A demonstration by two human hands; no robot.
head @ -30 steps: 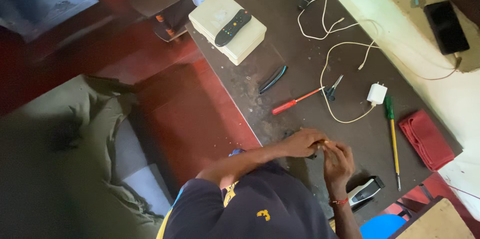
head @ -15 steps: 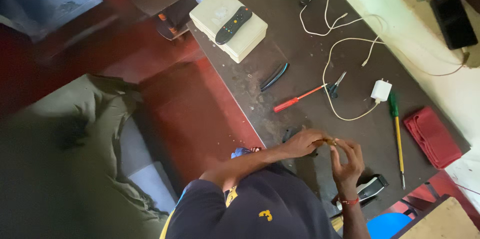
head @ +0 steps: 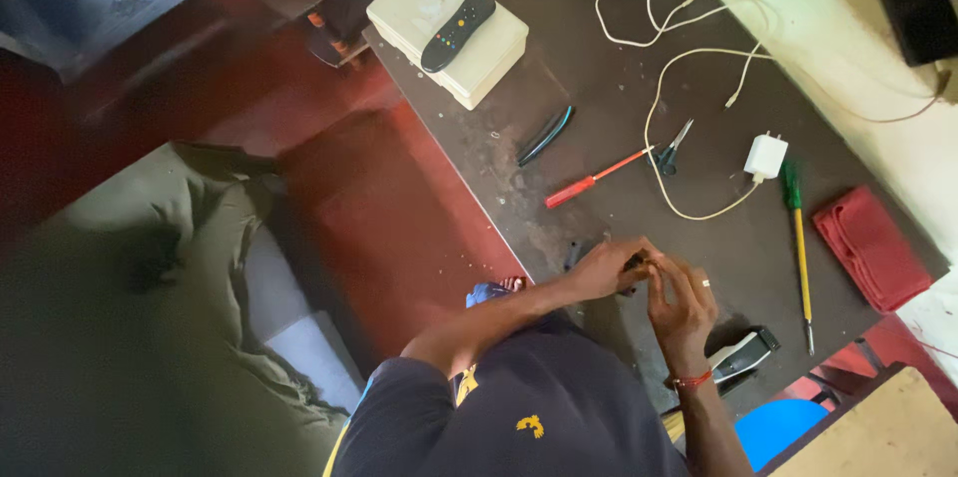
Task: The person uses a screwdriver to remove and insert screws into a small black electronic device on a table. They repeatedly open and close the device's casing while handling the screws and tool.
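Both hands meet over the dark table (head: 609,88) near its front edge: the left hand (head: 604,269) and the right hand (head: 683,304) are pinched together around a small dark object (head: 635,262), fingers closed narrowly on it, though what it is cannot be told. Just beyond the hands lie a red-handled screwdriver (head: 591,180) and small scissors (head: 674,147), with a white charger (head: 765,156) and its looping cable (head: 689,58) past them. Toward the right edge are a yellow-shafted screwdriver (head: 799,238) and a folded red cloth (head: 872,247), while a black remote (head: 457,30) rests on a cream box (head: 447,26) at the far left corner.
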